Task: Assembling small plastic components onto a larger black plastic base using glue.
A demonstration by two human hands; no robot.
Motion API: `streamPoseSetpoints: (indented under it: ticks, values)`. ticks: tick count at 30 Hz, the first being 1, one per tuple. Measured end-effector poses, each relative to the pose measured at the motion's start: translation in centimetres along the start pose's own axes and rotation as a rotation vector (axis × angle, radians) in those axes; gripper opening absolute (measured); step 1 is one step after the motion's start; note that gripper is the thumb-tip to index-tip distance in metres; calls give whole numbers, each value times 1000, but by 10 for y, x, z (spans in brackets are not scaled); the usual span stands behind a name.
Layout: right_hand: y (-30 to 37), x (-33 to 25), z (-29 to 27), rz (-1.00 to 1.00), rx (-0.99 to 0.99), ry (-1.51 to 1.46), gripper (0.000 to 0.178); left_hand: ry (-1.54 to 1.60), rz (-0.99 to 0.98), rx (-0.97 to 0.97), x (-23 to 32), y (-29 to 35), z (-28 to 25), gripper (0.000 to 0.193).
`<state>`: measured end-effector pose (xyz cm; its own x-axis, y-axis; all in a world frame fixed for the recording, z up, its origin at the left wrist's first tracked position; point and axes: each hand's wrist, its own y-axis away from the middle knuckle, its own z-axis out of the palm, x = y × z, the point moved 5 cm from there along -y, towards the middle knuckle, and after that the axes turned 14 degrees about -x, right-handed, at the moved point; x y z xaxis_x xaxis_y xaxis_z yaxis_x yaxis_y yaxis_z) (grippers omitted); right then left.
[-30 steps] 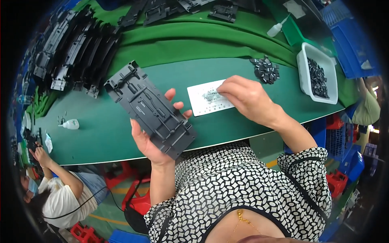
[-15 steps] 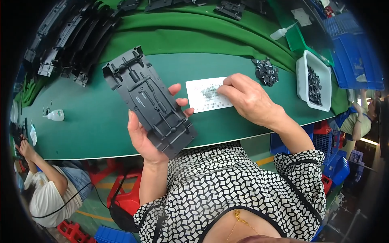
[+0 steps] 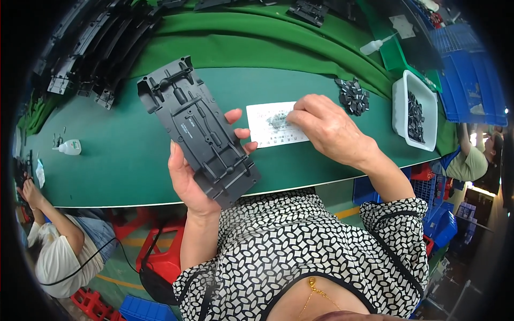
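My left hand [image 3: 194, 184] grips a long black plastic toy-car chassis [image 3: 199, 131] by its lower part, fingers showing past its right edge. Its moulded side, with rods and axle shapes, faces up, and it is tilted above the table. To its right, a white printed card [image 3: 262, 131] with a dark smudged patch lies on the green tabletop. Over the card's right part, my right hand [image 3: 332, 131] is closed in a pinch, fingertips at the smudge. Whatever the pinch holds, if anything, is hidden.
Small black pieces lie in a pile [image 3: 353, 97] right of the card; more fill a white tub [image 3: 399, 101]. Black chassis parts [image 3: 99, 48] stand stacked far left. Squeeze bottles [image 3: 70, 147] and green cloth [image 3: 241, 45] are on the table. A co-worker [image 3: 67, 246] sits at left.
The view has shifted slightly. Both hands stay in nearly the same place, the left still on the chassis and the right still pinched over the card.
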<state>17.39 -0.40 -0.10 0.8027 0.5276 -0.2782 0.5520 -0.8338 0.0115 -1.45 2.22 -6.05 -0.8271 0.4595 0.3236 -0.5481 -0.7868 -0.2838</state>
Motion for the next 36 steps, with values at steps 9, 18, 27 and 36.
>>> streamPoseSetpoints:
  ticks: [9,18,27,36]
  values:
    - [-5,-8,0,-28,-57,21,21,21,13,6,2,2,-1,69]
    - [-14,-5,-2,-80,3,25,22,16,12,0,1,0,-1,68]
    - [-11,-4,-5,-121,-76,36,24,29,29,49,0,0,2,64]
    - [-12,-4,0,-145,-131,31,25,34,27,76,1,1,-1,63]
